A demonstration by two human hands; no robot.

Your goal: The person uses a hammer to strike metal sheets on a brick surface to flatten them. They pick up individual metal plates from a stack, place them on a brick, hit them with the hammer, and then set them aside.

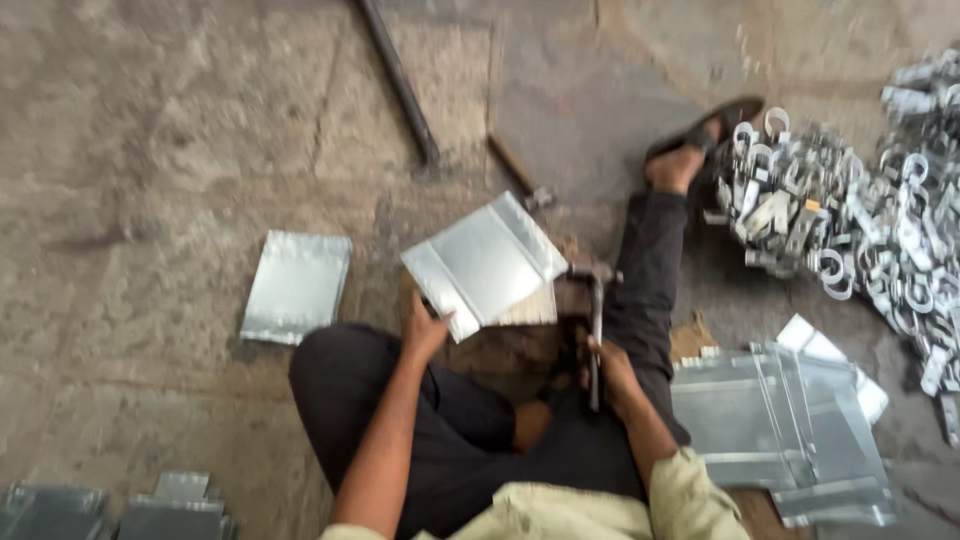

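Observation:
I sit on the floor with my legs out. My left hand [424, 328] grips the near corner of a bent, shiny sheet-metal plate [487, 260] and holds it tilted over a small block [540, 310]. My right hand [606, 365] is closed on the handle of a hammer [595, 300], whose head sits just right of the plate's edge. The picture is motion-blurred.
Another metal plate [296, 286] lies flat on the concrete floor to the left. A stack of bent plates [785, 430] lies at my right. A heap of metal clamps [860, 220] fills the right side. A dark rod [398, 80] and a small tool [520, 172] lie ahead.

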